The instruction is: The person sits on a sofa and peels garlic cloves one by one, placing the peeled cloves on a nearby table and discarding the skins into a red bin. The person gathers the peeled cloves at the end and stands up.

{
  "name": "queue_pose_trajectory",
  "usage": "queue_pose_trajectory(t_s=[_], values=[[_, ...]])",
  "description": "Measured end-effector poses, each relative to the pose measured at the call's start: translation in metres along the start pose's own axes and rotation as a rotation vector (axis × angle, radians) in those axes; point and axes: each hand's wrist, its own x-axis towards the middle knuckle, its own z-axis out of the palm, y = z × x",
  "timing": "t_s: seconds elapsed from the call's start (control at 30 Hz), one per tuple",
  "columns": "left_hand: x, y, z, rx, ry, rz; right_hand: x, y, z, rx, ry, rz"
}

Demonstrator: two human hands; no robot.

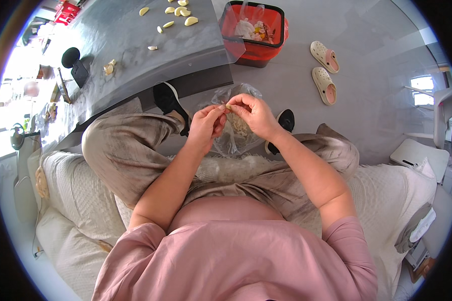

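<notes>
Both my hands meet over a clear plastic bag (235, 141) that holds pale peelings and stands between my feet. My left hand (209, 122) pinches one side of a small pale garlic clove (228, 107). From the other side my right hand (253, 114) grips the same clove between thumb and fingers. Fingers hide most of it. Several peeled garlic cloves (191, 21) lie spread at the far part of the grey table. A smaller clove (152, 48) lies nearer its edge, and a piece of garlic bulb with papery skin (109, 68) sits further left.
The grey marbled table (128, 45) has a clear cover overhanging its edge. A black phone stand (77, 69) is on its left part. Beyond the bag stands a red bin (254, 52) with waste inside. Cream clogs (325, 85) lie on the floor at right. A covered sofa (380, 195) is beneath me.
</notes>
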Motion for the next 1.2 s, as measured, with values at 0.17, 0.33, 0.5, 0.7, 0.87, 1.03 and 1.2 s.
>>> queue_pose_trajectory(t_s=[0.17,0.33,0.5,0.7,0.87,1.03,1.2], values=[[0.0,0.002,-0.003,-0.069,-0.019,-0.056,-0.001,-0.004,-0.003,-0.307,0.025,-0.206],[0.0,0.0,-0.002,-0.074,0.025,-0.043,-0.003,-0.003,0.001,-0.326,0.054,-0.211],[0.002,0.0,-0.001,-0.072,0.027,-0.013,-0.003,0.006,0.004,0.147,0.06,0.083],[-0.001,-0.006,0.005,0.156,0.051,0.025,-0.003,0.003,-0.002,0.558,0.058,0.377],[-0.003,-0.007,0.01,0.308,0.071,0.014,-0.002,0.005,-0.009,0.68,0.0,0.387],[-0.002,-0.005,0.008,0.253,0.089,0.048,-0.001,0.003,-0.008,0.677,-0.003,0.394],[-0.003,-0.002,0.011,0.225,0.105,0.138,-0.001,0.005,-0.008,0.617,-0.023,0.394]])
